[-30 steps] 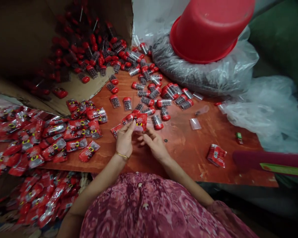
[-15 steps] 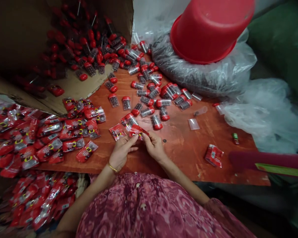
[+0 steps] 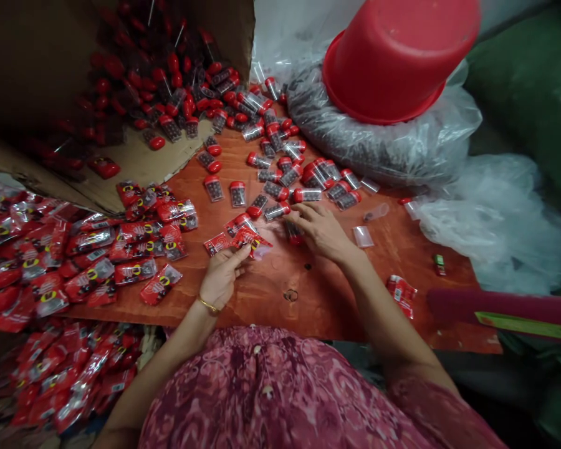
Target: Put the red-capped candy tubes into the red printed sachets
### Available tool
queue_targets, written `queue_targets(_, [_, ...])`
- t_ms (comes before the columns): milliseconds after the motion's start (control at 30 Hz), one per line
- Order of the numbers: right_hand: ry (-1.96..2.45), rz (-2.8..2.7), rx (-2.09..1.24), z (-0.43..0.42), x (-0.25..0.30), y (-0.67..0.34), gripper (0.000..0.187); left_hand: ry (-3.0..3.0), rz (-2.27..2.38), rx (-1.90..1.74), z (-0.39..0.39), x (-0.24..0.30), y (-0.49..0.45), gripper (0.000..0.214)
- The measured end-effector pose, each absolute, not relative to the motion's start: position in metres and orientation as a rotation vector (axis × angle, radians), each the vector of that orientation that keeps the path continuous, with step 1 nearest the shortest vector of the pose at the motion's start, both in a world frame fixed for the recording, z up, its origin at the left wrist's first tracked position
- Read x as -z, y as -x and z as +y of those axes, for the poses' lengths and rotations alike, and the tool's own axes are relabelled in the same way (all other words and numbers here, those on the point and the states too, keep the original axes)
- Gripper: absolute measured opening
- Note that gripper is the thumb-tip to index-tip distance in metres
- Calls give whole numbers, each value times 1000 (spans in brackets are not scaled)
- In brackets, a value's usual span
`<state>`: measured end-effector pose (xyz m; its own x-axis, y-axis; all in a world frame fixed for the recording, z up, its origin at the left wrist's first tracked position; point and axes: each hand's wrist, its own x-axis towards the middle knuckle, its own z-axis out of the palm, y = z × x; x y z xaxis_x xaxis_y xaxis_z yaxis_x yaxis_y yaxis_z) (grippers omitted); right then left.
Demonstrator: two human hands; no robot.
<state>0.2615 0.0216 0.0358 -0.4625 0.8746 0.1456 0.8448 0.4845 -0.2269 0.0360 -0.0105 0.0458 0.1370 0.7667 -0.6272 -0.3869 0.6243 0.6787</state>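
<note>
My left hand (image 3: 223, 274) pinches a small red printed plastic packet (image 3: 250, 240) between thumb and fingers, its clear end towards the right. Just behind it on the wooden table lie another red packet (image 3: 217, 244) and a packet with a red-capped tube (image 3: 241, 223). My right hand (image 3: 321, 229) arches over the near side of the scattered clear tubes, fingers stretched out and a little apart. Under its fingers lies a red-capped tube (image 3: 293, 233), partly hidden; whether they touch it is hard to see. Dark little balls fill a nearby tube (image 3: 277, 211).
A cardboard box (image 3: 168, 159) spills more red-capped tubes at the back left. Filled red packets (image 3: 135, 271) pile up on the left. A red bucket (image 3: 402, 62) stands upside down on a plastic sack (image 3: 378, 149). On the right lies a crumpled red packet (image 3: 402, 294).
My right hand has let go of the packet and moved right and away from me to the tubes. My left hand still holds the packet, slightly lower and further left.
</note>
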Motion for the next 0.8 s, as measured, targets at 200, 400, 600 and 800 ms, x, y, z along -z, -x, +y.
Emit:
queue_targets(200, [1377, -2782, -82, 28, -36, -275, 29, -374, 1080, -819, -9, -48, -40, 25])
queue_targets(400, [1567, -2602, -169, 0, -24, -264, 27, -434, 1127, -825, -10, -48, -41, 35])
queue_targets(600, [1622, -2180, -350, -28, -16, -263, 18, -414, 1168, -900, -10, -48, -42, 39])
queue_targets(800, [1465, -1579, -881, -50, -24, -253, 18, -430, 1176, -900, -10, -47, -43, 39])
